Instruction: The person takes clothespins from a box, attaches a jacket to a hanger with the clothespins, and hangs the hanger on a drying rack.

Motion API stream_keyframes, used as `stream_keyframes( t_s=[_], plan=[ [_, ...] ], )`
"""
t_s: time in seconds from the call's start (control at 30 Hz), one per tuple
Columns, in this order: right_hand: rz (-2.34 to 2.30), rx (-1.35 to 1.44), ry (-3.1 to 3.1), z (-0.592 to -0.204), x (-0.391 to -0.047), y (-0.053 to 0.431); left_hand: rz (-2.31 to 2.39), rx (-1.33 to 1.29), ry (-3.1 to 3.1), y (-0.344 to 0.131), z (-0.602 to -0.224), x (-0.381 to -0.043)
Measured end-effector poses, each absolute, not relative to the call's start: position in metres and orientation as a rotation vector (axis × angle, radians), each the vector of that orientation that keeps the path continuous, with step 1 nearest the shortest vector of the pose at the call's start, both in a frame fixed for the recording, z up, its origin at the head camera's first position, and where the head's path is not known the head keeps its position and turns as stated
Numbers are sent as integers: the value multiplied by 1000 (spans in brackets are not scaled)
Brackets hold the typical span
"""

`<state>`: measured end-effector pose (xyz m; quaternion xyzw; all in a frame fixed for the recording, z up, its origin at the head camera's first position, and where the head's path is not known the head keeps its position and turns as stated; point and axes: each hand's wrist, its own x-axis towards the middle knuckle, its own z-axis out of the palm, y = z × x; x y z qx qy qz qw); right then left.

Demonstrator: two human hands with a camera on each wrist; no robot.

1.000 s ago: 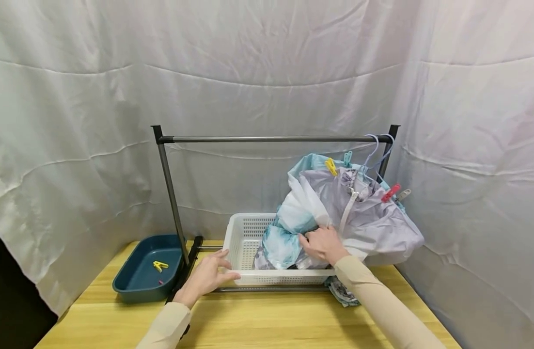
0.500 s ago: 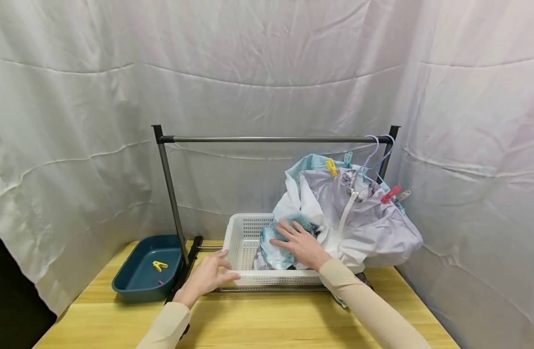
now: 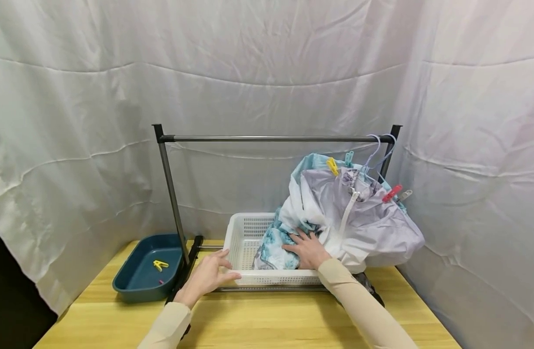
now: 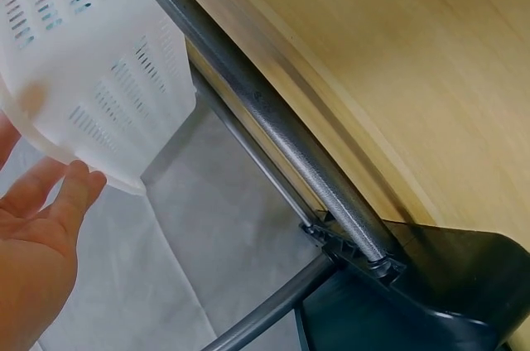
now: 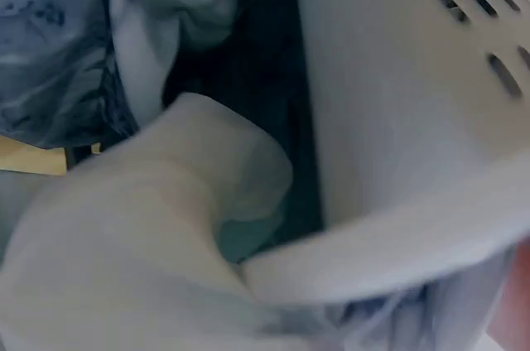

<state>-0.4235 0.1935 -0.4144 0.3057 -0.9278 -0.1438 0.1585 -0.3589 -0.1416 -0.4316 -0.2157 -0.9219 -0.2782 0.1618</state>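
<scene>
In the head view my left hand touches the near left corner of the white plastic basket, fingers lightly bent. The left wrist view shows its fingertips at the rim. Inside the basket, my right hand rests fingers spread on a crumpled teal-and-white patterned garment. In the right wrist view the beige sleeve reaches past the basket wall, and the hand itself is hidden. Close to the right hand, the lower part of a lavender-and-white garment drapes against the basket's right side.
A black-and-grey drying rack stands around the basket. Blue hangers on its right end bear garments held by clothespins, among them a yellow clothespin and a red clothespin. At left sits a dark teal tub containing another yellow clothespin.
My right hand has shifted from the lavender garment's edge left onto the teal-and-white garment, then down and slightly right over it. The cloth has been pushed lower. My left hand has stayed put.
</scene>
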Motion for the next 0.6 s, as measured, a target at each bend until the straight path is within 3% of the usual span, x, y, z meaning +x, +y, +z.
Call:
stream_keyframes(
  t_s=[0.6],
  plan=[
    [-349, 692, -2421, -421, -443, 205, -818, -682, -2651, -165, -418, -386]
  ],
)
